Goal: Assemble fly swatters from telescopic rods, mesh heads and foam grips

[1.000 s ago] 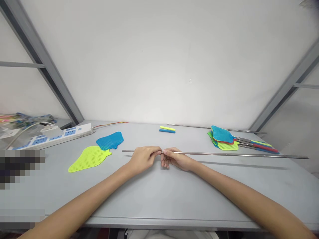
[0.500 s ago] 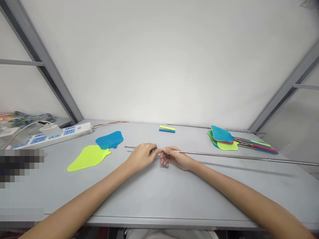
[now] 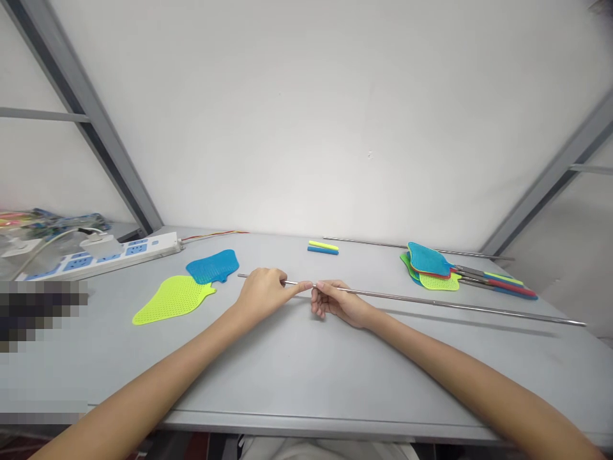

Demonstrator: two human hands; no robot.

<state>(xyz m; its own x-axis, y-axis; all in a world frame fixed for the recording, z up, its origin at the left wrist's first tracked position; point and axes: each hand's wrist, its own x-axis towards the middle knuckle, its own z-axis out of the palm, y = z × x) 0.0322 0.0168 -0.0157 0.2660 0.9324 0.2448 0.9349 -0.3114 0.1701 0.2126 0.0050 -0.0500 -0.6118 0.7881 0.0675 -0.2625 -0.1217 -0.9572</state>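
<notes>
A thin telescopic metal rod [image 3: 433, 302] spans the space above the grey table, its left tip poking out past my left hand [image 3: 265, 291]. That hand is closed on the rod's narrow left part, with the thumb stretched along it toward the right. My right hand [image 3: 342, 303] pinches the rod between thumb and fingers just beside the left thumb tip, palm turned up. Left of my hands lie a yellow-green fly swatter head [image 3: 172, 299] and a blue fly swatter head [image 3: 214, 265], both without rods.
Yellow and blue grip sleeves [image 3: 322, 250] lie at the back. Another metal rod [image 3: 364, 243] runs along the wall, behind a pile of fly swatters [image 3: 431, 259] at right. A power strip [image 3: 110, 255] with plugs stands at left. Grey frame posts [image 3: 550, 185] flank the table.
The rod's right end, earlier running out of view, now shows inside the right edge, while its left tip has barely shifted. My left hand has slid slightly left along it.
</notes>
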